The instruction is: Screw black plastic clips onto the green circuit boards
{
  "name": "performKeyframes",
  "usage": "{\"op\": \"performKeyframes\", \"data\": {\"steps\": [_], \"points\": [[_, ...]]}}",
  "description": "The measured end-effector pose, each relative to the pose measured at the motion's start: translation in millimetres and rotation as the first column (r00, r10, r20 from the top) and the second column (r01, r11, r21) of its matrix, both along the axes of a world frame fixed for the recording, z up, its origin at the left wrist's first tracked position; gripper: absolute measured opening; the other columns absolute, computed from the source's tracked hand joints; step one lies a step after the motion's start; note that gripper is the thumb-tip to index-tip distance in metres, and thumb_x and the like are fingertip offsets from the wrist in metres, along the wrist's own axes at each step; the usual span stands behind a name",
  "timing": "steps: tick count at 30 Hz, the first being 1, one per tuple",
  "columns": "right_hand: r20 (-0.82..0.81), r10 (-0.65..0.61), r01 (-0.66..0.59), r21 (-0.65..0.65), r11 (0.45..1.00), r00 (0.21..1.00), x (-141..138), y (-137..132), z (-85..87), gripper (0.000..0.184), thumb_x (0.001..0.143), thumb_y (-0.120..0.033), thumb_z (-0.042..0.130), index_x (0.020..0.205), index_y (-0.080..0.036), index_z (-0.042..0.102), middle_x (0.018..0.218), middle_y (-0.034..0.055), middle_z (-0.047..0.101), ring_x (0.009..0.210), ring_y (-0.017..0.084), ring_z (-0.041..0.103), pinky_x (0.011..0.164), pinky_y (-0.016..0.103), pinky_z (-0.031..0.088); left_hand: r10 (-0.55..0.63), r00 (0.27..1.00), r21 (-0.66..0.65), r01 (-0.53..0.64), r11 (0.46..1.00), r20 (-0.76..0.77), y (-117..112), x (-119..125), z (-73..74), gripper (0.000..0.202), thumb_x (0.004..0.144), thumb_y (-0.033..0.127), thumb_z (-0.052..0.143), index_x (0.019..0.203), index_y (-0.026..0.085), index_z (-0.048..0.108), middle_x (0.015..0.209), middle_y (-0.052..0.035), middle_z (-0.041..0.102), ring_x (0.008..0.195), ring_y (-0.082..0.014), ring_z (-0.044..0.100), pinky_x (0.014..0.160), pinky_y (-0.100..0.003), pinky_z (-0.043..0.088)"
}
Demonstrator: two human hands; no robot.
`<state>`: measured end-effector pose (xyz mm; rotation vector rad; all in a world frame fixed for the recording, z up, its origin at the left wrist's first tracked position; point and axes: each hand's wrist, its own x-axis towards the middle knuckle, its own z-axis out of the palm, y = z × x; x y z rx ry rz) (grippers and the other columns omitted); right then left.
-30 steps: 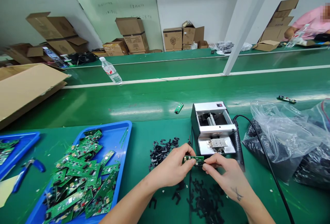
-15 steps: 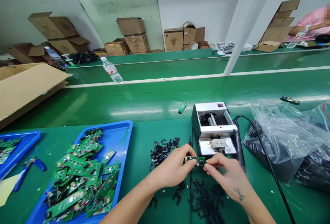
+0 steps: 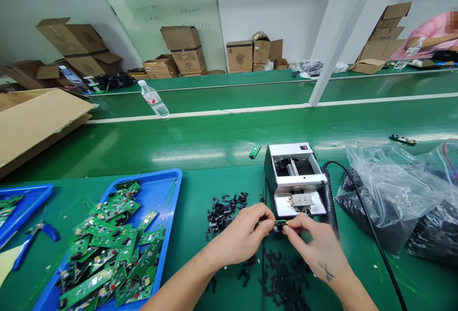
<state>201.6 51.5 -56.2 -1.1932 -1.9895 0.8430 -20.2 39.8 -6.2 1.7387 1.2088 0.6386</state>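
Observation:
A small green circuit board is held almost edge-on in front of the machine. My left hand pinches its left end between thumb and fingers. At the other end, the closed fingertips of my right hand grip the board's right end, where a small dark part partly shows. Just beyond my fingers stands a silver and black benchtop machine with a metal block on its front. Small black plastic clips lie in a heap left of the board, and more black clips are spread below my hands.
A blue tray piled with circuit boards stands at left, beside blue-handled cutters. Plastic bags of black parts and a black cable lie at right. A water bottle stands behind; a person in pink sits far right.
The circuit board has tipped from showing its face to nearly edge-on. Both hands stay at its ends, and the view has shifted slightly.

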Motion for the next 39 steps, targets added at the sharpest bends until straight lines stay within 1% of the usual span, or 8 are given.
{"op": "performKeyframes", "data": {"steps": [8,17,22,25,27,30,35,39], "points": [[0.095,-0.155,0.076,0.559,0.825,0.983,-6.4,-1.2,2.3,0.009,0.095,-0.012,0.063,0.094,-0.019,0.068,0.097,0.0051,0.076,0.089,0.017,0.074,0.086,0.027,0.053,0.023,0.988,0.289,-0.068,0.955,0.156,10.5,6.7,-16.6,0.013,0.1,0.017,0.055,0.091,0.017,0.065,0.093,-0.0044,0.067,0.088,-0.0159,0.061,0.08,-0.027,0.047],[0.232,-0.294,0.122,0.555,0.823,0.927,-6.4,1.3,-2.8,0.013,0.098,-0.021,0.061,0.09,-0.021,0.071,0.08,0.0019,0.066,0.069,0.014,0.063,0.066,0.028,0.044,0.055,0.954,0.707,0.18,0.683,-0.296,16.7,1.4,-42.7,0.016,0.103,0.019,0.051,0.102,0.02,0.067,0.111,-0.0054,0.071,0.085,-0.0177,0.057,0.073,-0.03,0.046],[0.172,-0.139,0.053,0.431,0.901,0.975,14.7,7.0,-0.7,0.016,0.1,-0.024,0.059,0.106,-0.025,0.073,0.092,0.0013,0.072,0.081,0.015,0.069,0.078,0.026,0.051,0.105,0.911,0.74,0.253,0.624,-0.4,14.9,0.7,-43.9,0.021,0.103,0.016,0.047,0.102,0.019,0.067,0.111,-0.0067,0.071,0.085,-0.0184,0.055,0.071,-0.031,0.047],[0.111,-0.306,0.269,0.264,0.926,0.946,46.5,23.1,5.1,0.019,0.097,-0.038,0.059,0.103,-0.026,0.073,0.093,0.0028,0.075,0.08,0.019,0.071,0.079,0.031,0.054,0.095,0.903,0.726,0.27,0.632,-0.418,14.2,1.0,-42.3,0.022,0.101,0.012,0.046,0.105,0.018,0.067,0.115,-0.0069,0.07,0.087,-0.0191,0.054,0.071,-0.032,0.048],[0.259,-0.527,0.512,0.128,0.849,0.809,67.7,41.5,7.5,0.033,0.093,-0.052,0.059,0.108,-0.026,0.072,0.09,0.0054,0.076,0.075,0.027,0.071,0.076,0.042,0.055,0.08,0.902,0.713,0.278,0.644,-0.424,13.8,1.3,-40.7,0.023,0.099,0.009,0.047,0.108,0.018,0.066,0.119,-0.0067,0.069,0.087,-0.0194,0.054,0.072,-0.032,0.049],[0.419,-0.565,0.636,-0.042,0.77,0.711,83.4,73.5,2.8,0.052,0.083,-0.062,0.062,0.111,-0.02,0.069,0.093,0.0158,0.075,0.082,0.041,0.07,0.08,0.059,0.05,0.08,0.899,0.705,0.279,0.651,-0.43,13.2,2.2,-38.9,0.026,0.097,0.006,0.046,0.11,0.017,0.066,0.121,-0.0078,0.069,0.088,-0.0194,0.054,0.073,-0.033,0.05],[0.227,-0.516,0.558,-0.205,0.804,0.826,76.4,100.0,-13.7,0.046,0.061,-0.058,0.077,0.083,-0.019,0.066,0.079,0.0154,0.069,0.077,0.037,0.068,0.073,0.052,0.052,0.087,0.899,0.706,0.274,0.653,-0.43,13.2,3.7,-40.2,0.029,0.098,0.006,0.043,0.11,0.017,0.067,0.119,-0.0105,0.068,0.088,-0.0201,0.053,0.073,-0.033,0.052],[-0.105,-0.464,0.413,-0.314,0.855,0.88,83.7,89.2,-0.6,0.047,0.07,-0.066,0.063,0.091,-0.024,0.061,0.071,0.0036,0.058,0.068,0.026,0.063,0.063,0.043,0.052,0.088,0.9,0.719,0.28,0.636,-0.428,13.8,4.5,-43.0,0.028,0.095,0.005,0.046,0.11,0.016,0.067,0.122,-0.0106,0.067,0.087,-0.0203,0.053,0.073,-0.033,0.051]]}}
